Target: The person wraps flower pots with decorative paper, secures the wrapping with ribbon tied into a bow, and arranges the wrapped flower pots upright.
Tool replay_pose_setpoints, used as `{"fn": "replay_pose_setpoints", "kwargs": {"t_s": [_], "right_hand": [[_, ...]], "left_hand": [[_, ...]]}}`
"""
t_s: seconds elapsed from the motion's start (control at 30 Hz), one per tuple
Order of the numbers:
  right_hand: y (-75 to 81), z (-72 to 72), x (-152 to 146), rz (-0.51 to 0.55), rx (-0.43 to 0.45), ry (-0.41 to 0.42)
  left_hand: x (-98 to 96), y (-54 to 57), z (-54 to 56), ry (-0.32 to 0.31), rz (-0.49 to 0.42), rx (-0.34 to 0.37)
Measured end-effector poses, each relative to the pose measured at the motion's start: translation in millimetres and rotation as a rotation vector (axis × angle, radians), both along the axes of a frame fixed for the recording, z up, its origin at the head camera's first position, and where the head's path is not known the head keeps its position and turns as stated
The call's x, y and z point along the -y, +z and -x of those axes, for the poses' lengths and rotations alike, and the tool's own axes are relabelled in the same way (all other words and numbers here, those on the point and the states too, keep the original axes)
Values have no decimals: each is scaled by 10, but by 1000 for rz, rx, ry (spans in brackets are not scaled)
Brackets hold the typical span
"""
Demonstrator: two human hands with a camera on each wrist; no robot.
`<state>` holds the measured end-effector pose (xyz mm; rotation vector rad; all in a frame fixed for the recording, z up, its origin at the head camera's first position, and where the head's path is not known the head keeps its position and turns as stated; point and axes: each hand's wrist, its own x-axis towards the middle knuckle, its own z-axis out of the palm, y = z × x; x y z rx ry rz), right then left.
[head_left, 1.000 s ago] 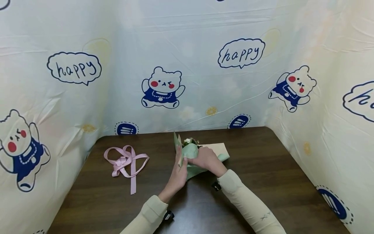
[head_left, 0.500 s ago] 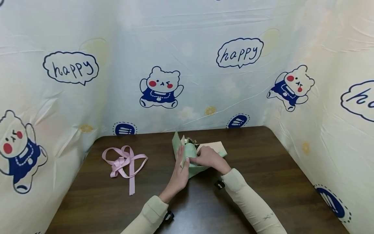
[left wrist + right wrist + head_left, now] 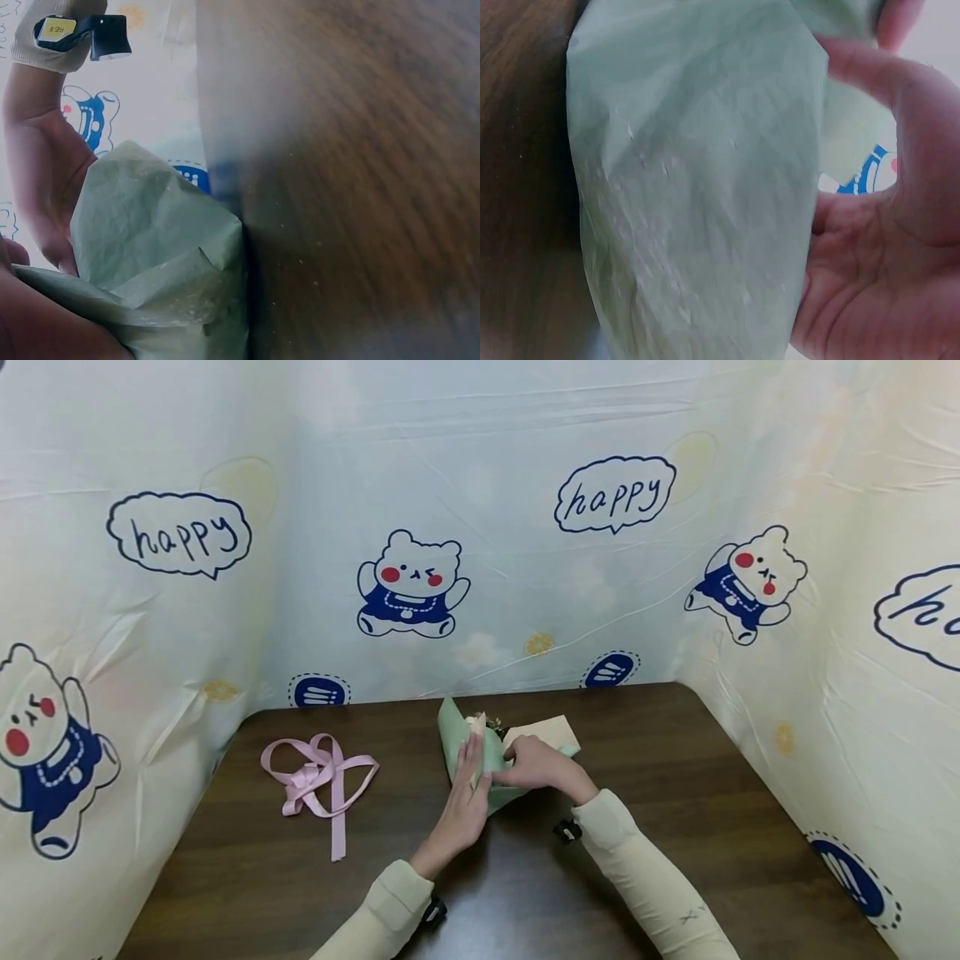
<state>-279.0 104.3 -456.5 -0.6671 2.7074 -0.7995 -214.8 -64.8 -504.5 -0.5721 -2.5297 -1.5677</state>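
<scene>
"where's the green paper [image 3: 452, 733]?"
"at twelve o'clock on the table [image 3: 645, 743], apparently wrapping flowers [image 3: 494, 724]; left hand [image 3: 463, 806] presses, fingers straight; right hand [image 3: 546, 766] grips it, fingers curled."
"next?"
"likely needs the fold pinned."

Can make out little of the flowers [image 3: 493, 724], mostly hidden by the green paper [image 3: 453, 735]. In the left wrist view, cannot see all of the left hand [image 3: 52, 322], cut off at the lower left corner; cannot read the small yellow label [image 3: 56, 29]; get only blurred grain on the table [image 3: 352, 150]. In the head view, see 2 cream sleeves [image 3: 656, 872] cropped by the bottom edge.
</scene>
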Motion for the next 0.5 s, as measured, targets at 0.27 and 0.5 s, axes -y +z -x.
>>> {"fn": "replay_pose_setpoints", "kwargs": {"t_s": [0.27,0.5], "right_hand": [[41,39,-70,-21,17,164],[69,62,-135,-23,92,247]], "left_hand": [[-39,30,-12,-46,74,-2],[47,-4,2,-47,-24,-27]]}}
